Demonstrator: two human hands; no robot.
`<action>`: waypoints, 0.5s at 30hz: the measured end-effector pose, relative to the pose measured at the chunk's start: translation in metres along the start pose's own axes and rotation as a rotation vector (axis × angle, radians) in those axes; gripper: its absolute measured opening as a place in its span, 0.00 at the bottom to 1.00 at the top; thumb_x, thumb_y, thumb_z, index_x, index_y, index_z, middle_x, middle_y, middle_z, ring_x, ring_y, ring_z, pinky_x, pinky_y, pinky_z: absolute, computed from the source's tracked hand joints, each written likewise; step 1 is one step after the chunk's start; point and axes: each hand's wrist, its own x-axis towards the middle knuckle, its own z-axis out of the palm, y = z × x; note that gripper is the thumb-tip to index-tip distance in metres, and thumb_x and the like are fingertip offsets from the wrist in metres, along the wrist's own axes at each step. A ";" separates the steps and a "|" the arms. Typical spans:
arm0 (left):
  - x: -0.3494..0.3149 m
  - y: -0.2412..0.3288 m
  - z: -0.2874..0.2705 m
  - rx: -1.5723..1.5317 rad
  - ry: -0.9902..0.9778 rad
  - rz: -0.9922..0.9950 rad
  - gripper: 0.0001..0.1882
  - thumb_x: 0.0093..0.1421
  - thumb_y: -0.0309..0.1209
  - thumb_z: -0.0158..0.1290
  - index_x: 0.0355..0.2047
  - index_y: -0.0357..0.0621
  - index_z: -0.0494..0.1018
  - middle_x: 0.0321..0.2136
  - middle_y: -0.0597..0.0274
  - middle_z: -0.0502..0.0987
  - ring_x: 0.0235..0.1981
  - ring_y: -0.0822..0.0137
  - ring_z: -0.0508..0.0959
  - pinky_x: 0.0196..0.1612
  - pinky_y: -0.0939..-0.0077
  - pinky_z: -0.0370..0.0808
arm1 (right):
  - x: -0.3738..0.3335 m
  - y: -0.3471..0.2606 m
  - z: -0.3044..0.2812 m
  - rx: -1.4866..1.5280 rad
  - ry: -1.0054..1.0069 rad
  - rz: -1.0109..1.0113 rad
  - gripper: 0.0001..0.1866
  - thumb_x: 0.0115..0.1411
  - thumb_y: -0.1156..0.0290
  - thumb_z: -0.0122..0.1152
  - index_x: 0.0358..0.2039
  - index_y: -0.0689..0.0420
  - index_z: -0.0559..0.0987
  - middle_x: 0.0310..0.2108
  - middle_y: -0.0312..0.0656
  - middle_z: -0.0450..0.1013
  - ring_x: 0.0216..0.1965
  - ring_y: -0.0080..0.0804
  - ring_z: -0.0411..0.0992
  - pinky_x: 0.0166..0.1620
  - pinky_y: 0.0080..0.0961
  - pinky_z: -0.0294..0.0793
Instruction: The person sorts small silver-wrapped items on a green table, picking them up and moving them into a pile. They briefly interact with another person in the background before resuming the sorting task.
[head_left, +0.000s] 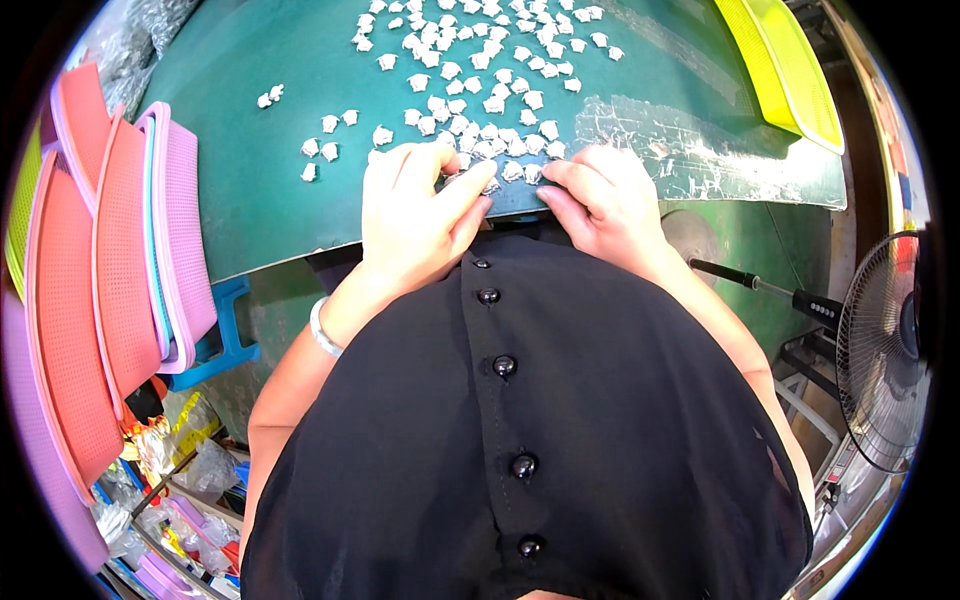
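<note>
Small white knobbly pieces (440, 40) lie scattered over a dark green tabletop (270, 210). Their exact kind is too small to make out. At the near edge, my left hand (412, 205) has bent fingers, with its thumb and forefinger close together at a small white piece (491, 185). Opposite it, my right hand (607, 195) has its thumb and forefinger tips drawn together at another white piece (533, 174). One more white piece (513, 171) sits between the two hands. Several pieces lie just beyond the fingertips, and my left fingers partly cover some.
Stacked pink, coral and purple plastic baskets (130, 260) stand at the left. A yellow-green basket (785, 75) rests at the table's far right. A fan (885, 350) stands on the right side. Clear plastic bags (130, 50) lie at the far left corner.
</note>
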 end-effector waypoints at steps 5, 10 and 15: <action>0.004 -0.003 0.008 -0.019 -0.016 0.018 0.15 0.42 0.31 0.64 0.33 0.50 0.77 0.31 0.67 0.70 0.37 0.62 0.69 0.39 0.66 0.62 | 0.016 -0.007 0.010 -0.070 -0.045 -0.026 0.08 0.48 0.66 0.65 0.29 0.52 0.77 0.30 0.36 0.65 0.35 0.35 0.65 0.38 0.33 0.61; 0.000 -0.003 0.003 -0.036 0.001 -0.027 0.17 0.40 0.31 0.65 0.34 0.48 0.76 0.32 0.66 0.70 0.38 0.62 0.69 0.40 0.65 0.63 | 0.021 -0.001 0.008 -0.035 -0.070 -0.048 0.07 0.48 0.71 0.63 0.30 0.52 0.78 0.30 0.37 0.65 0.35 0.36 0.65 0.39 0.33 0.62; -0.007 -0.005 -0.001 -0.045 0.016 -0.047 0.19 0.40 0.30 0.65 0.36 0.49 0.77 0.33 0.65 0.71 0.38 0.61 0.70 0.40 0.65 0.63 | 0.025 -0.004 0.003 0.035 -0.093 -0.027 0.09 0.47 0.71 0.64 0.31 0.53 0.78 0.32 0.37 0.65 0.36 0.37 0.64 0.40 0.34 0.62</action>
